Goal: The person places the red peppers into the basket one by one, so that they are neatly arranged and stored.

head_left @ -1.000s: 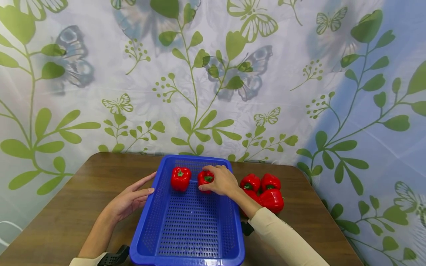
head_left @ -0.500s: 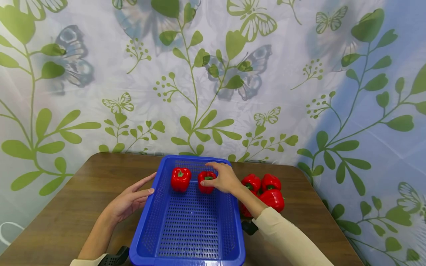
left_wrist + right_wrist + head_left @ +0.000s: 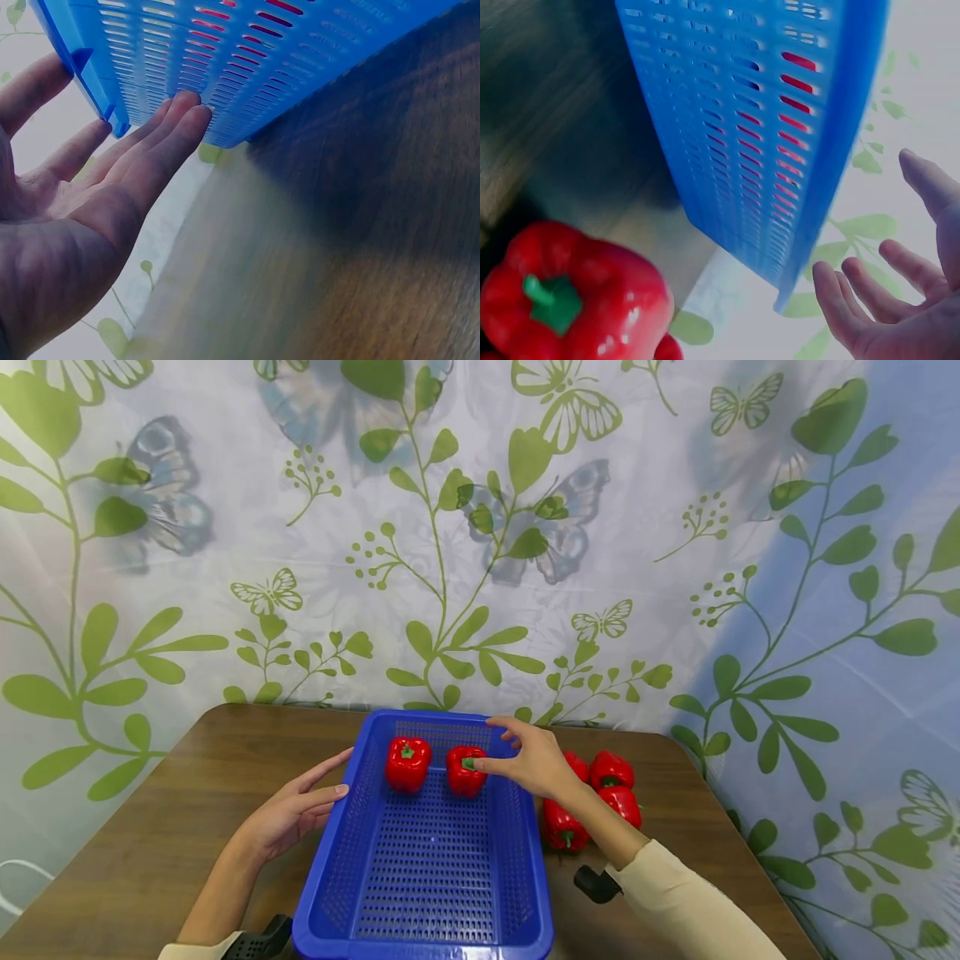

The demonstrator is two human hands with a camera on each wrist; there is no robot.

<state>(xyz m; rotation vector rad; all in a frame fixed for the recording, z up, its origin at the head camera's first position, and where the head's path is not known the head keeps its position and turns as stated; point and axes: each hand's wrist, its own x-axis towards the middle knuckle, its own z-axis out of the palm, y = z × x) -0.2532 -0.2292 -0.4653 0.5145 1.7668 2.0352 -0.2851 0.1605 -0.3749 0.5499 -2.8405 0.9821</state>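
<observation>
A blue perforated plastic basket (image 3: 424, 893) stands on the wooden table, holding two red bell peppers with green stems side by side at its far end: the left pepper (image 3: 407, 772) and the right pepper (image 3: 463, 781). Along the basket's left rim rests my left hand (image 3: 283, 817), fingers extended; the left wrist view shows its fingertips against the basket's slotted side (image 3: 225, 67). My right hand (image 3: 536, 765) is over the right rim with nothing in it, fingers spread, its thumb tip overlapping the right pepper's edge in the head view.
Right of the basket several more red peppers lie grouped on the table, among them a back pepper (image 3: 611, 768) and a front pepper (image 3: 564, 828). My right forearm partly covers them. A patterned curtain (image 3: 480, 527) hangs behind the table (image 3: 255, 735).
My right hand has let go of the right pepper inside the basket and moved right, its fingers opening. The left hand and basket have stayed put.
</observation>
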